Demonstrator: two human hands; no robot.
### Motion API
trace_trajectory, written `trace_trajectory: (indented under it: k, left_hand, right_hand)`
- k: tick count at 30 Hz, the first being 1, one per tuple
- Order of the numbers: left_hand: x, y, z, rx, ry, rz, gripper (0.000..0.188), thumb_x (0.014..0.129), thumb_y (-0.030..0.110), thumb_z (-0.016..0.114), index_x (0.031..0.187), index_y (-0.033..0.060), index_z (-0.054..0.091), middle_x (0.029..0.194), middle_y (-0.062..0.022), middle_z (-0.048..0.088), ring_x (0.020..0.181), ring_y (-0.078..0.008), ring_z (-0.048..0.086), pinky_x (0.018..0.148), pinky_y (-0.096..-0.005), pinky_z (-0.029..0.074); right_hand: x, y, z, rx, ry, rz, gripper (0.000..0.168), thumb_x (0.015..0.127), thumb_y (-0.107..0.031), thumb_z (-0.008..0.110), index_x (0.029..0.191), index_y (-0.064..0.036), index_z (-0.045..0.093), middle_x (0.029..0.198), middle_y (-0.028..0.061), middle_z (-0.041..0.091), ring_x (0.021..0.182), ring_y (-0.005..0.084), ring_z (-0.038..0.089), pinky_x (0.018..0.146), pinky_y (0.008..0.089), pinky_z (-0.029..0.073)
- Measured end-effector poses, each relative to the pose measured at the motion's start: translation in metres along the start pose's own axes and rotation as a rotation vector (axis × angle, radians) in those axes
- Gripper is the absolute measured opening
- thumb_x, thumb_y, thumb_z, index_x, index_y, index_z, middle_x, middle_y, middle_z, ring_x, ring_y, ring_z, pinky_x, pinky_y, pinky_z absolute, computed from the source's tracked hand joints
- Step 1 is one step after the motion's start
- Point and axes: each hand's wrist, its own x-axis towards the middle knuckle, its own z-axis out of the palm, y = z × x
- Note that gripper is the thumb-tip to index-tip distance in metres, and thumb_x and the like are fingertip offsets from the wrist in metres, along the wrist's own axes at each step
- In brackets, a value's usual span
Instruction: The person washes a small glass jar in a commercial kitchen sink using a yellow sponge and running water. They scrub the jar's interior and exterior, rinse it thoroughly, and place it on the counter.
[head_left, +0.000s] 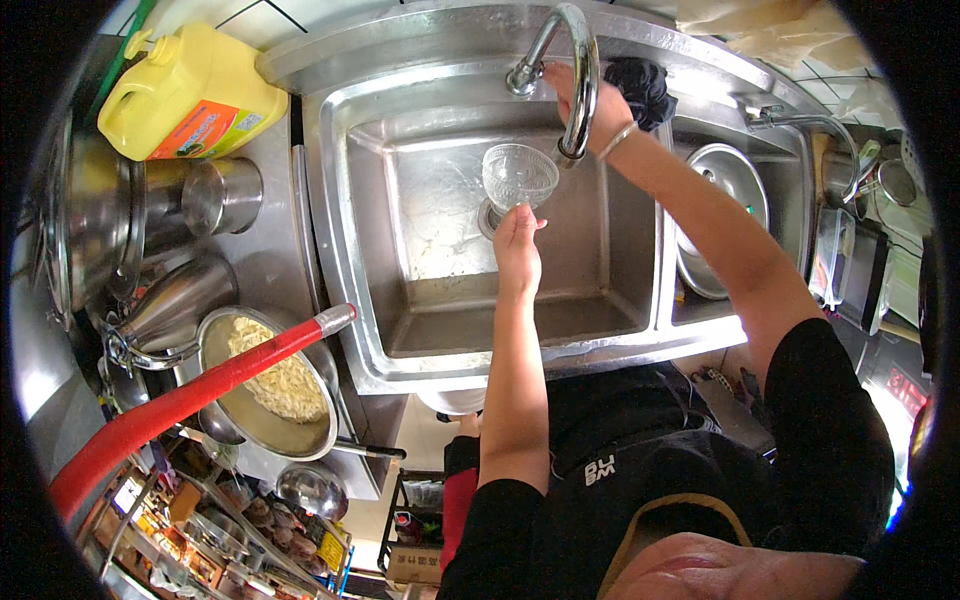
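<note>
My left hand (517, 251) holds a clear patterned glass bowl (520, 171) by its lower end, above the drain (491, 219) of the stainless steel sink (450, 334). The bowl's mouth tilts up toward the faucet, just left of the spout's tip. No water stream is visible from the chrome gooseneck faucet (585, 82). Behind its curved spout, my right hand (611, 112) reaches to the faucet's base. The spout covers part of that hand, so its grip on any handle is hidden. A dark bunched cloth (643, 90) lies just beside it.
In the right-hand basin sits a round metal lid or pan (724, 187). On the left counter are a yellow jug (195, 90), metal containers (223, 196) and a pan of pale strips (277, 375). A red hose (217, 390) juts toward the sink. Another person's sleeve (459, 502) shows below.
</note>
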Motion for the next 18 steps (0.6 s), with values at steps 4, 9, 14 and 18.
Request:
trace_trajectory:
  k: [4, 9, 14, 18]
  left_hand:
    - [0.0, -0.01, -0.004, 0.162, 0.022, 0.174, 0.023, 0.098, 0.019, 0.052, 0.087, -0.0009, 0.059, 0.079, -0.0042, 0.055, 0.078, -0.017, 0.055, 0.08, -0.0342, 0.048]
    - [-0.003, 0.008, 0.016, 0.566, -0.032, 0.329, 0.015, 0.093, 0.007, 0.05, 0.085, -0.0028, 0.058, 0.084, -0.0175, 0.059, 0.08, -0.0345, 0.056, 0.074, -0.0416, 0.044]
    - [-0.013, 0.013, -0.007, 0.242, -0.022, 0.162, 0.021, 0.096, 0.015, 0.051, 0.082, 0.0003, 0.057, 0.082, -0.0104, 0.058, 0.079, -0.0231, 0.055, 0.073, -0.0365, 0.045]
    - [-0.019, 0.029, -0.018, -0.186, -0.052, -0.062, 0.025, 0.098, 0.022, 0.053, 0.081, 0.0042, 0.058, 0.079, 0.001, 0.051, 0.077, -0.009, 0.05, 0.079, -0.0313, 0.048]
  right_hand:
    - [-0.051, -0.048, -0.006, -0.027, -0.008, -0.137, 0.032, 0.08, -0.009, 0.061, 0.112, -0.005, 0.063, 0.124, 0.0136, 0.059, 0.109, 0.0327, 0.06, 0.088, 0.0413, 0.051]
    - [-0.063, -0.1, 0.009, 0.554, -0.594, 0.473, 0.021, 0.092, -0.019, 0.054, 0.103, -0.003, 0.064, 0.088, 0.0132, 0.067, 0.082, 0.0316, 0.064, 0.076, 0.0397, 0.049]
    - [-0.065, -0.088, 0.004, 0.765, -0.691, 0.197, 0.024, 0.093, -0.025, 0.052, 0.095, -0.005, 0.066, 0.09, 0.0185, 0.066, 0.09, 0.0371, 0.062, 0.082, 0.0441, 0.048]
    - [-0.081, -0.057, 0.004, 0.471, -0.522, -0.315, 0.018, 0.093, -0.02, 0.05, 0.094, -0.008, 0.064, 0.089, 0.0146, 0.065, 0.094, 0.0331, 0.061, 0.087, 0.0445, 0.046]
